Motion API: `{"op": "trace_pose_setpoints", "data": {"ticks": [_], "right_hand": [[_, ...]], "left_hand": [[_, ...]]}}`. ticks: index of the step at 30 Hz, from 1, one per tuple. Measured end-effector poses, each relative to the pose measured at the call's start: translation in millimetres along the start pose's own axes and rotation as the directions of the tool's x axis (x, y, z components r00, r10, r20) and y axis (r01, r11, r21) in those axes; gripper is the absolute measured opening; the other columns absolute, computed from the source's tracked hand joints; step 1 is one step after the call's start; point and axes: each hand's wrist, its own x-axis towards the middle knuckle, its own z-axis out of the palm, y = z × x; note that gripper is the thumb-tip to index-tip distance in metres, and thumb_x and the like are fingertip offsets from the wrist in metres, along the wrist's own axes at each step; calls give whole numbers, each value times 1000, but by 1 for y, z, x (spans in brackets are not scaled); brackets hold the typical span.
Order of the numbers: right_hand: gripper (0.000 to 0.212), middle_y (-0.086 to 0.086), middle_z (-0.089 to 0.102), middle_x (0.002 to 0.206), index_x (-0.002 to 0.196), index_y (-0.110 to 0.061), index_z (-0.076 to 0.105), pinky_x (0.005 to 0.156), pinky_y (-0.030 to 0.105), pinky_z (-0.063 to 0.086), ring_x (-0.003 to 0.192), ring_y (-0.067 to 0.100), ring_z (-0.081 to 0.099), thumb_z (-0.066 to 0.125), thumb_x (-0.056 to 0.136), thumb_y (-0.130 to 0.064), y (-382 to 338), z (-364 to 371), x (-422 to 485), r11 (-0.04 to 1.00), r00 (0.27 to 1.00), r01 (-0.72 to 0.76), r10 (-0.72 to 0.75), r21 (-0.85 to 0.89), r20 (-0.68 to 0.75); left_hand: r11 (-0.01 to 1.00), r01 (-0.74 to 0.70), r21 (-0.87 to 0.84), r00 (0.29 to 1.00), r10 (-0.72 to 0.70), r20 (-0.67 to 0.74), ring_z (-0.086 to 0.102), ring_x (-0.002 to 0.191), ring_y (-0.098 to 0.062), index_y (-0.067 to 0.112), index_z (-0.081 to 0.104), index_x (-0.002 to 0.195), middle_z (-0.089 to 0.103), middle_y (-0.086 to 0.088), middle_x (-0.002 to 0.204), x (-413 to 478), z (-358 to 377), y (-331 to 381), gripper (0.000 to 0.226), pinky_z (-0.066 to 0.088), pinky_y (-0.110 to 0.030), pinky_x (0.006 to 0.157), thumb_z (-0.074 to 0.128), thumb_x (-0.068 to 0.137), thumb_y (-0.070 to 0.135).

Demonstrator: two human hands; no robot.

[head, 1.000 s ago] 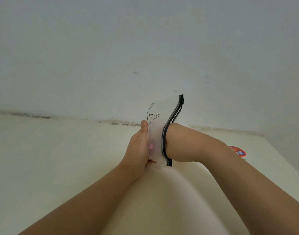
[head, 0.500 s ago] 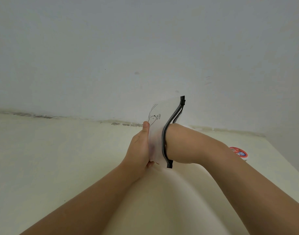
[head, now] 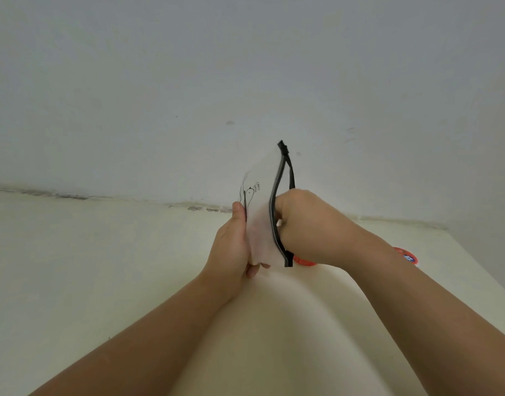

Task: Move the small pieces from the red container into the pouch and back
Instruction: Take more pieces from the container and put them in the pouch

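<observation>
A translucent white pouch (head: 259,224) with a black zipper edge and a small line drawing stands upright above the table. My left hand (head: 234,244) grips its left side, thumb up along the front. My right hand (head: 311,227) is bunched at the open zipper mouth, its fingertips hidden inside the pouch. A sliver of the red container (head: 302,262) shows on the table just below my right hand. No small pieces are visible.
A red round lid (head: 407,256) with a blue-and-white label lies on the cream table (head: 102,267) to the right, partly behind my right forearm. A pale wall (head: 245,81) rises right behind the table's far edge.
My right hand has drawn back out of the pouch, from wrist-deep to only the fingertips inside. The pouch has tipped and risen a little, uncovering the red container.
</observation>
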Motion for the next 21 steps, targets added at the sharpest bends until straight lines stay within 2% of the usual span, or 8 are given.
{"op": "trace_pose_setpoints", "data": {"ticks": [1, 3, 5, 7, 13, 15, 18, 21], "right_hand": [[21, -9, 66, 60, 79, -9, 72, 49, 23, 49, 51, 11, 57, 53, 77, -1, 1, -1, 1, 998, 999, 16, -13, 64, -52], [14, -23, 61, 54, 82, -20, 76, 46, 10, 38, 45, 2, 50, 64, 84, -13, 2, -7, 2, 977, 987, 38, -4, 209, -159], [8, -23, 63, 59, 87, -25, 77, 49, 5, 35, 47, -3, 50, 71, 84, -21, 5, -19, 2, 936, 963, 54, 45, 349, -267], [10, -17, 68, 70, 92, -26, 77, 51, 2, 38, 50, -6, 52, 73, 83, -25, 15, -32, 3, 920, 934, 32, 111, 391, -339], [13, -18, 63, 74, 98, -19, 75, 45, -1, 35, 50, -16, 53, 70, 86, -21, 51, -40, 2, 974, 962, -209, 221, 87, -162], [14, -14, 66, 82, 99, -19, 75, 45, 4, 36, 56, -7, 55, 68, 87, -21, 56, -34, 3, 969, 962, -241, 246, 54, -116], [15, -6, 72, 95, 100, -20, 75, 55, 14, 38, 68, -3, 55, 69, 86, -23, 57, -30, 4, 966, 966, -254, 255, 42, -45], [18, -9, 72, 99, 102, -21, 75, 57, 13, 40, 73, -6, 58, 69, 85, -22, 59, -30, 3, 962, 963, -263, 266, 71, -31]], "left_hand": [[1000, 9, -20, 1000, -10, -1, 45, 39, -24, 9, 67, 82, 54, -11, 51, 1, -1, 0, 74, 27, -26, 42, 22, 97, 65], [998, 30, -52, 999, -30, -13, 47, 36, -20, 7, 63, 85, 52, -7, 48, 1, -2, 1, 72, 27, -21, 38, 22, 98, 64], [996, 43, -83, 999, -45, -27, 45, 34, -17, 7, 59, 86, 51, -4, 46, 1, -4, 3, 68, 26, -22, 38, 22, 98, 63], [992, 60, -109, 996, -66, -55, 43, 34, -15, 12, 56, 78, 49, -1, 44, 0, -4, 3, 63, 25, -25, 43, 24, 98, 63], [979, 105, -176, 988, -122, -90, 42, 33, -11, 20, 62, 82, 54, 4, 47, -1, -3, 5, 55, 29, -28, 55, 32, 96, 64], [978, 99, -184, 989, -118, -91, 43, 32, -11, 19, 61, 82, 54, 3, 47, 0, -3, 4, 56, 29, -28, 55, 33, 96, 65], [978, 88, -191, 992, -105, -76, 40, 30, -12, 17, 60, 83, 51, 2, 44, 1, -4, 3, 57, 27, -28, 51, 31, 96, 64], [983, 87, -159, 993, -99, -68, 40, 31, -12, 18, 62, 90, 50, 3, 43, -1, -3, 5, 58, 27, -25, 46, 28, 97, 65]]}}
